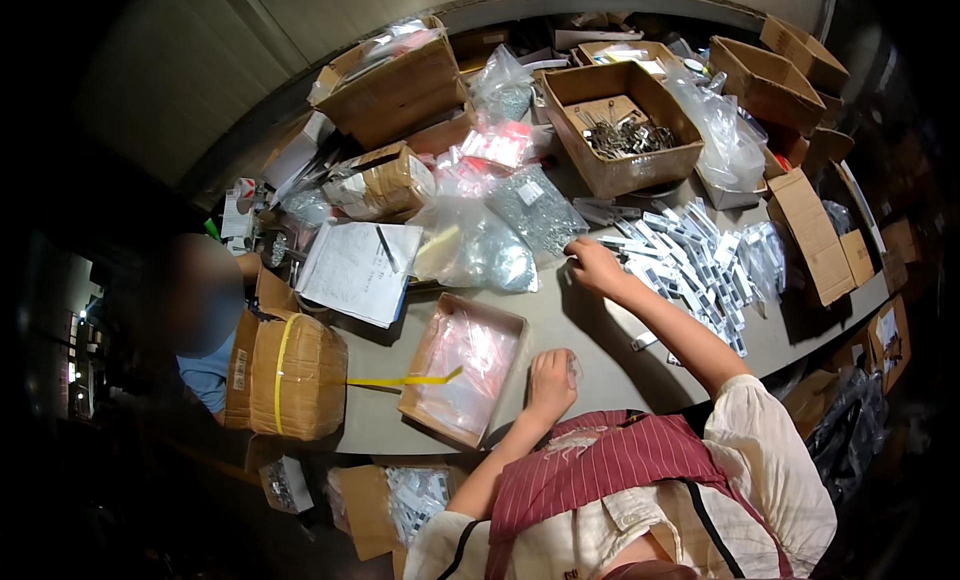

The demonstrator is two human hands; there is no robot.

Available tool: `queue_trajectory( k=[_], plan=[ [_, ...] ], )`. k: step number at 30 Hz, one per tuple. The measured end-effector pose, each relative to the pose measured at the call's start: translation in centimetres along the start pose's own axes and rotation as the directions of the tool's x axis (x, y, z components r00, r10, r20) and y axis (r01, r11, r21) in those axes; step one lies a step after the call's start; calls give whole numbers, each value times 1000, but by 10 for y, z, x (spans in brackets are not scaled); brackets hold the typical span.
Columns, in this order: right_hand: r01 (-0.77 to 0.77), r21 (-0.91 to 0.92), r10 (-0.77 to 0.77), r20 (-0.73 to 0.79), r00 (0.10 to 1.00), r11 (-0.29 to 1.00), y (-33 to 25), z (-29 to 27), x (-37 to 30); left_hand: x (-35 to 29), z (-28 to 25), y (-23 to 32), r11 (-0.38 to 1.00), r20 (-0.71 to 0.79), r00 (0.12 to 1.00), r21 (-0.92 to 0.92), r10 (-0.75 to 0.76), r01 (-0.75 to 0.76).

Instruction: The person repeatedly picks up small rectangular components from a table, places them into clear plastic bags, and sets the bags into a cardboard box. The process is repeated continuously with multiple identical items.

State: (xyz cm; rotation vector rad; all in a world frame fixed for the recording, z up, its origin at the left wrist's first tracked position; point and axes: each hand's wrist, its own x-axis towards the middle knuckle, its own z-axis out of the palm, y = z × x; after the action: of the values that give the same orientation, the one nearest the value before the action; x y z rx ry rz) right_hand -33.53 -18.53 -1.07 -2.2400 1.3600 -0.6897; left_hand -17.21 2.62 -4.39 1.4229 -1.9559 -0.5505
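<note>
My left hand (552, 385) is closed near the table's front, with a small see-through plastic piece, perhaps a bag, showing at its fingers. Further up, my right hand (597, 267) has its fingertips pinched together beside the lower edge of a clear bag of small metal parts (540, 215); whatever they pinch is too small to make out. To the right of that hand spreads a pile of white-and-grey flat pieces (690, 270). Left of my left hand stands an open carton (515, 330) holding clear and pinkish plastic bags (470, 355).
Behind is a cardboard box (640, 170) of metal hardware. A notepad with a pen (360, 270) lies left, beside a taped carton (310, 375) with a yellow strap. Another person (205, 375) is at the left edge. More boxes (765, 80) crowd the back right.
</note>
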Motion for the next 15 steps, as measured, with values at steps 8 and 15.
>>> queue_trajectory(
  k=[8, 15],
  plan=[
    [-82, -246, 75, -39, 996, 966, 21, 51, 49, -7, 10, -14, 994, -125, 990, -99, -61, 48],
    [74, -216, -70, 22, 997, 974, 41, 53, 54, -5, 9, -14, 985, -145, 987, -164, -71, 46]
  ],
)
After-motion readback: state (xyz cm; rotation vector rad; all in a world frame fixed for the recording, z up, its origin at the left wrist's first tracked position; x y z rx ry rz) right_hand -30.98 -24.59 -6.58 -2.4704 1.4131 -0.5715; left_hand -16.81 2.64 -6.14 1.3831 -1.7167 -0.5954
